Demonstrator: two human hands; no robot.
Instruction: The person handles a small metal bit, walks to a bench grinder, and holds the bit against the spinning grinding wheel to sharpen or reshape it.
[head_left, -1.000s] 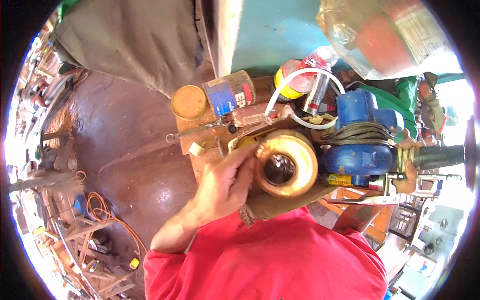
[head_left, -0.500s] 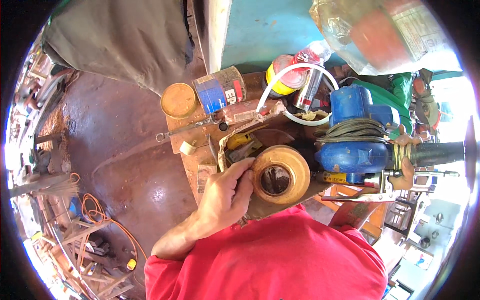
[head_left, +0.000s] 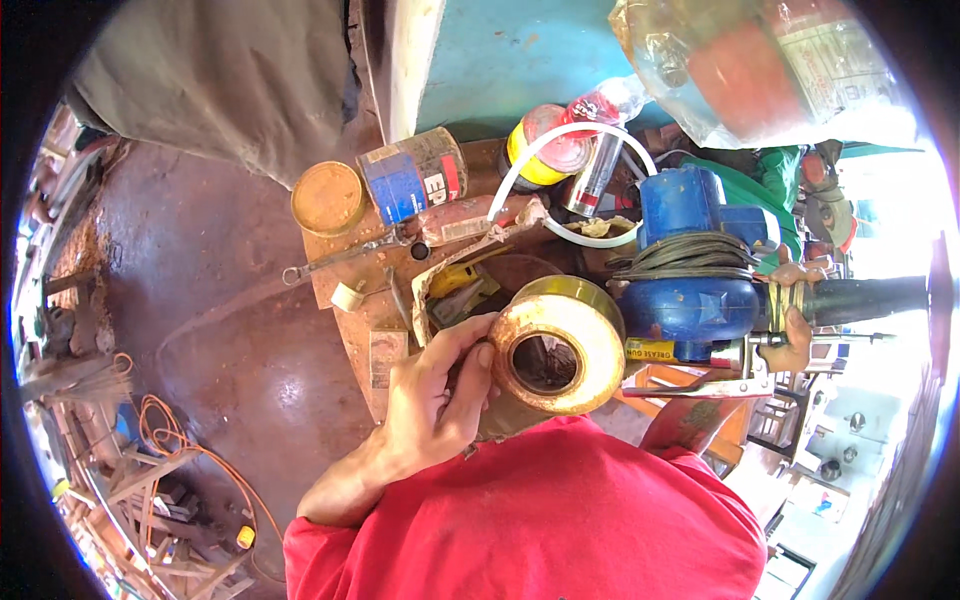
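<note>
My left hand (head_left: pixel 440 395) grips a round metal tin (head_left: pixel 600 345) by its edge, thumb and fingers closed on the rim. The tin has a ring-shaped, rust-stained top and an olive-green side. Its wide centre hole shows brownish material inside, too dark to name. To the right, my right hand (head_left: pixel 790 343) is closed around the black nozzle (head_left: pixel 860 302) of a blue electric blower (head_left: pixel 695 312), fingers showing above and below it. A dark cord (head_left: pixel 690 258) is wound about the blower's middle. Against its lower side lies a grease gun (head_left: pixel 715 385) with a metal lever.
On the wooden bench (head_left: pixel 355 318) are a paint can (head_left: pixel 412 178), a brown round lid (head_left: pixel 328 198), a combination spanner (head_left: pixel 340 257), a yellow-black tin (head_left: pixel 540 142) and a white hoop (head_left: pixel 512 180). A plastic-wrapped bundle (head_left: pixel 745 75) hangs beyond. An orange hose (head_left: pixel 205 447) lies on the floor at left.
My left hand has tilted the tin so its green side shows. The whole view has shifted, with things sitting slightly further left. My right hand keeps its hold.
</note>
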